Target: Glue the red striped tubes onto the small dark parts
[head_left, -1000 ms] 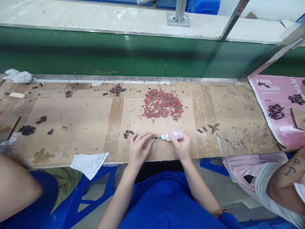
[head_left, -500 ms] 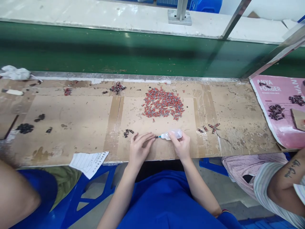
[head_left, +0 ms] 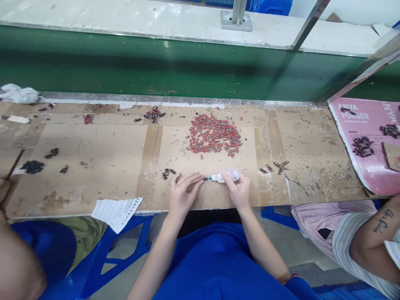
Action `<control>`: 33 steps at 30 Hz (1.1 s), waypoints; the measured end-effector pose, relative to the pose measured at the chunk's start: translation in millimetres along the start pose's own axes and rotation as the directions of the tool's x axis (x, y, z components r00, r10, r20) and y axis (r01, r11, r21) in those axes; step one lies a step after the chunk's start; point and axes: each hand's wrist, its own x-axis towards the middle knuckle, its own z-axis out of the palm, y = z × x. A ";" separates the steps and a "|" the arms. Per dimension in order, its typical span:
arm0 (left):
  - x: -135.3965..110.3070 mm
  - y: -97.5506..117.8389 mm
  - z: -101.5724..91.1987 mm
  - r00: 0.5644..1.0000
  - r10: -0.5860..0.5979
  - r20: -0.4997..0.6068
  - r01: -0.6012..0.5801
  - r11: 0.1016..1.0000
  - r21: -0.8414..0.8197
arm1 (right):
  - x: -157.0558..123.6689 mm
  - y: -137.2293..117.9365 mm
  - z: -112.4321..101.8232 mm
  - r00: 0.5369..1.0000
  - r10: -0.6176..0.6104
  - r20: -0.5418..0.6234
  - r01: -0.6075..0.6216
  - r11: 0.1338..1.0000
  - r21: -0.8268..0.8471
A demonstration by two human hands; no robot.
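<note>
My right hand (head_left: 240,189) is closed around a small translucent squeeze bottle (head_left: 221,176), which lies nearly level with its blue needle tip (head_left: 209,178) toward the left. That tip meets or almost meets a small dark part (head_left: 205,178) pinched in the fingertips of my left hand (head_left: 185,189). The part is too small to name. Just left of my left hand sits a little group of black pieces (head_left: 168,173). Beyond both hands spreads a large pile of small red and silver parts (head_left: 215,134) on the cardboard.
Cardboard (head_left: 109,154) covers the bench. Assembled red-black pieces (head_left: 281,167) lie to the right, another heap (head_left: 154,114) at the back. Black pieces (head_left: 33,167) and a paper sheet (head_left: 117,212) are at left. A pink poster (head_left: 350,129) lies right. People sit on both sides.
My hands, the bottle and the small dark part stay almost in place. At the left edge, the neighbouring person's arm has shifted.
</note>
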 end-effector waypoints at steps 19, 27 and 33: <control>0.5 1.5 0.3 1.000 0.000 -0.023 0.000 1.000 -0.004 | 1.3 0.6 -1.0 0.999 0.015 -0.038 -0.014 0.999 0.039; 2.7 2.6 -8.3 0.997 -0.059 0.041 0.062 0.997 -0.055 | 10.1 8.0 -16.6 0.968 0.010 -0.251 0.042 0.979 0.199; 39.9 -3.6 -21.9 0.993 -0.042 0.111 0.049 0.997 -0.065 | 24.3 6.6 -40.1 0.946 -0.205 -0.249 0.227 0.972 0.062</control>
